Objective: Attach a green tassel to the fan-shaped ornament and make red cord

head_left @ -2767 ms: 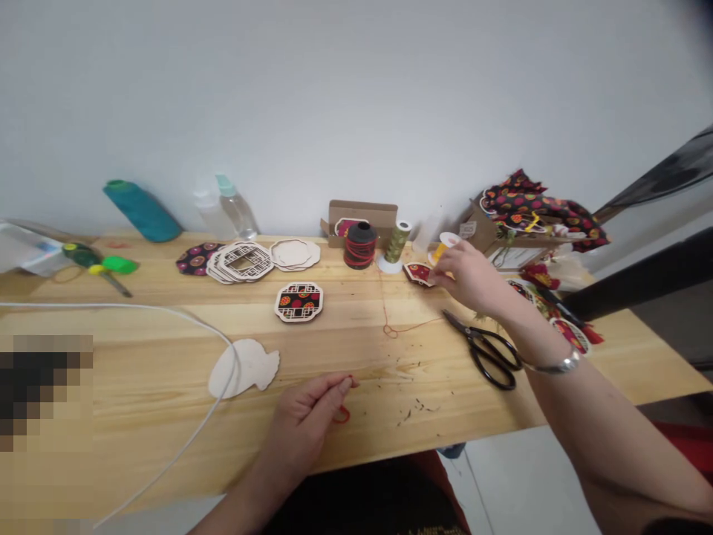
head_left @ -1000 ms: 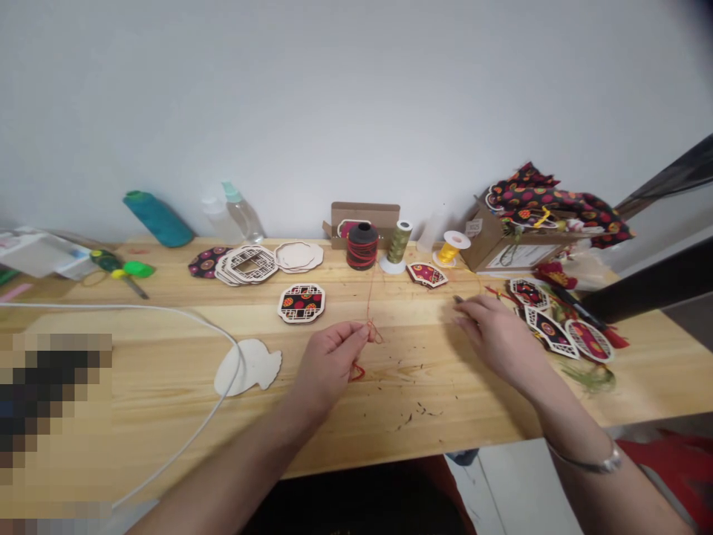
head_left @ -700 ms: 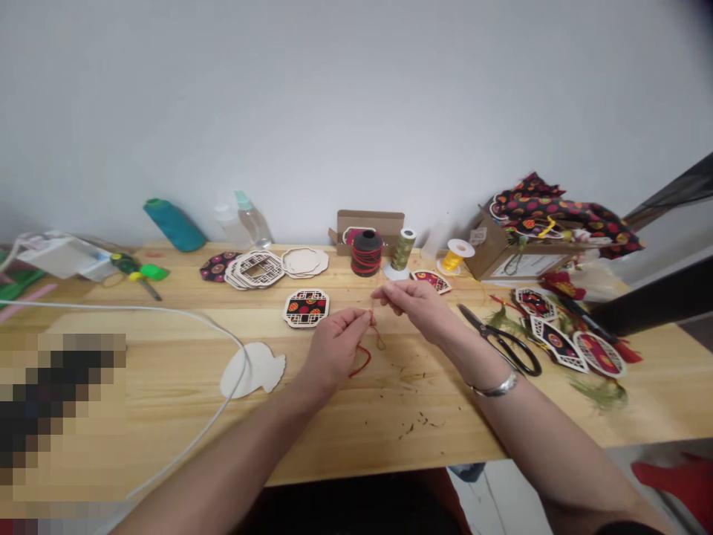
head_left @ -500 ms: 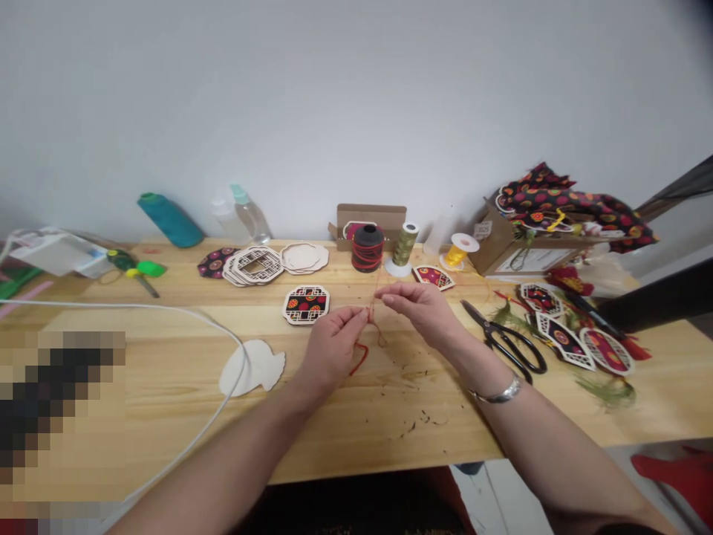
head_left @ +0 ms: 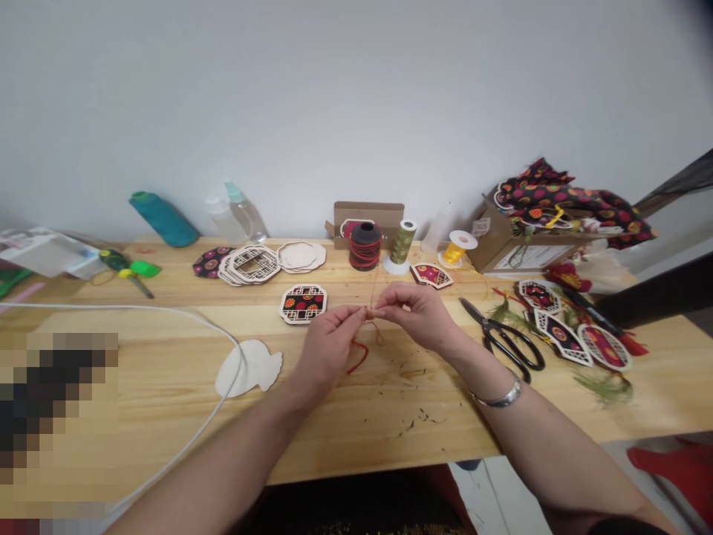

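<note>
A thin red cord (head_left: pixel 359 360) is pinched in my left hand (head_left: pixel 330 343), its loose end curling below the fingers. My right hand (head_left: pixel 415 315) pinches the same strand at the left hand's fingertips, the two hands almost touching above the table. A fine orange-red thread (head_left: pixel 374 281) runs up from the fingers toward the red and black spool (head_left: pixel 365 247). Whatever sits exactly between the fingertips is too small to make out. Left of my hands lies a patterned fabric piece in a lattice frame (head_left: pixel 303 304). Black scissors (head_left: pixel 504 338) lie beside my right wrist.
Behind stand a green thread cone (head_left: pixel 403 244), a yellow spool (head_left: pixel 454 249) and a cardboard box (head_left: pixel 523 253) topped with fabric. Stacked lattice frames (head_left: pixel 255 264) are at the back left. A white cable (head_left: pixel 194 431) crosses a pale cutout (head_left: pixel 245 368). Finished ornaments (head_left: pixel 606 347) lie right.
My right hand has come down and left, closing the small gap to my left hand's fingertips. The whole view has shifted slightly.
</note>
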Available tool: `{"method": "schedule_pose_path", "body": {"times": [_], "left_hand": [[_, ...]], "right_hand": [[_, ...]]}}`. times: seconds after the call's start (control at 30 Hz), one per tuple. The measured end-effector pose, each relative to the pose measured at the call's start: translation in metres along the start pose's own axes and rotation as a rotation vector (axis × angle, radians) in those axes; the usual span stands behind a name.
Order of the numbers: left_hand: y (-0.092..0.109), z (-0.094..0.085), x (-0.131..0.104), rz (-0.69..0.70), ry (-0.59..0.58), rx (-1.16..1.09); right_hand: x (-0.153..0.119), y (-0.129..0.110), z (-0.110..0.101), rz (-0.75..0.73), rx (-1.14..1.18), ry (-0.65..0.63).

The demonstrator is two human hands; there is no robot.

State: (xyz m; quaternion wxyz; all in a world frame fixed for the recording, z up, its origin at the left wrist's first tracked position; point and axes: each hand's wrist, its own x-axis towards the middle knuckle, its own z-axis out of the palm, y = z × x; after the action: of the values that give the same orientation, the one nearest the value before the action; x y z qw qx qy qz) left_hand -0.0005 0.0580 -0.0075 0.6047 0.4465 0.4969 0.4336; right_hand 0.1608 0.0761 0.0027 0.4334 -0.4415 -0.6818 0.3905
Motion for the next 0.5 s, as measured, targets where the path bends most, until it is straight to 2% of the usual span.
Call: {"method": "schedule_pose_path", "body": {"times": [0.07,0.13,0.2,0.23,0.37,0.5], "left_hand": [[-0.001,-0.001,0.002,-0.047,0.018,-0.102],[-0.001,-0.002,0.003,-0.092,0.003,-0.183],[-0.001,-0.001,0.003,-0.128,-0.043,-0.237],[-0.001,0.000,0.003,-0.142,-0.061,-0.254],[0.000,0.002,0.001,-0.186,-0.085,-0.285],[0.001,0.002,-0.001,-0.176,-0.095,-0.287]], "right_hand": [[-0.002,-0.003,-0.003,-0.141,-0.046,-0.121],[-0.004,-0.007,-0.005,-0.266,-0.039,-0.325],[-0.006,-0.008,-0.006,-0.308,-0.010,-0.426],[-0.006,-0.008,-0.005,-0.296,-0.001,-0.395],[-0.004,-0.002,-0.001,-0.216,-0.045,-0.115],[-0.002,0.003,0.002,-0.231,-0.083,-0.004]]}}
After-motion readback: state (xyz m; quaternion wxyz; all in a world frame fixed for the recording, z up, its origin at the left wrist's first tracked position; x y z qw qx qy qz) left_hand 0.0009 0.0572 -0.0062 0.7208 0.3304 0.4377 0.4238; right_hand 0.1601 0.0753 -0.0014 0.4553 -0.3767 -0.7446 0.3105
